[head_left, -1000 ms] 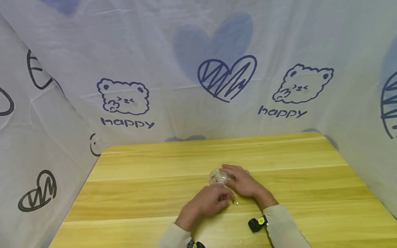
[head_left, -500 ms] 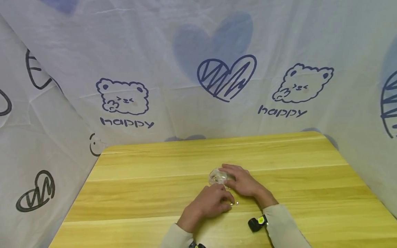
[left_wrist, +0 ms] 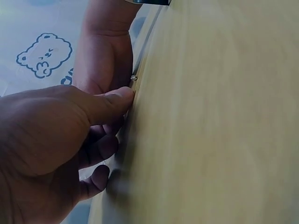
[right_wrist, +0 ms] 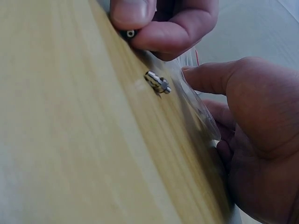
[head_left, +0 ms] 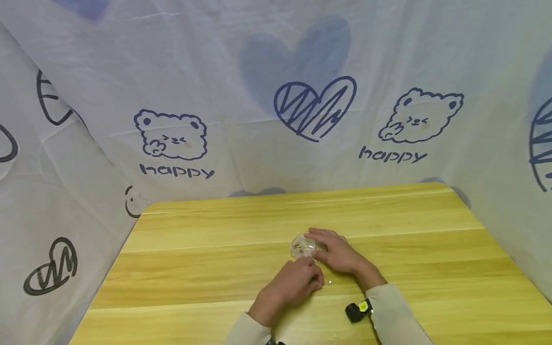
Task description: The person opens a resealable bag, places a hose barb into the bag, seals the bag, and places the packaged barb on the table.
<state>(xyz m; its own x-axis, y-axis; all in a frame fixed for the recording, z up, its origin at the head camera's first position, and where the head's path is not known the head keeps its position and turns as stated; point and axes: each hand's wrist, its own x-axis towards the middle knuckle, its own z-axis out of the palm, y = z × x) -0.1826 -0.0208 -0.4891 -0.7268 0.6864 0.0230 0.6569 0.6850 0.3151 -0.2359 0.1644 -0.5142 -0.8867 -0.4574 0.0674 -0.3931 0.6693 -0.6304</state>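
My left hand [head_left: 295,281] pinches a tiny metal piece [right_wrist: 130,33] between thumb and finger, low over the table; its round hollow end shows in the right wrist view. Close by, another small shiny metal piece [head_left: 329,282] lies on the wood, seen nearer as a ridged silver fitting [right_wrist: 158,83]. My right hand [head_left: 338,251] holds the side of a clear plastic bag [head_left: 298,242] with thumb and fingers. Several small gold-coloured pieces [head_left: 299,248] show inside the bag. The left hand hides part of the bag's near edge.
The wooden table [head_left: 207,268] runs back to a white cloth [head_left: 241,158] printed with bears and hearts. Cloth also hangs at both sides. A black wrist camera [head_left: 356,312] sits at the right cuff.
My left fingertips have come together on one of the two loose metal pieces, which is now hidden in the head view. The right hand stays on the bag.
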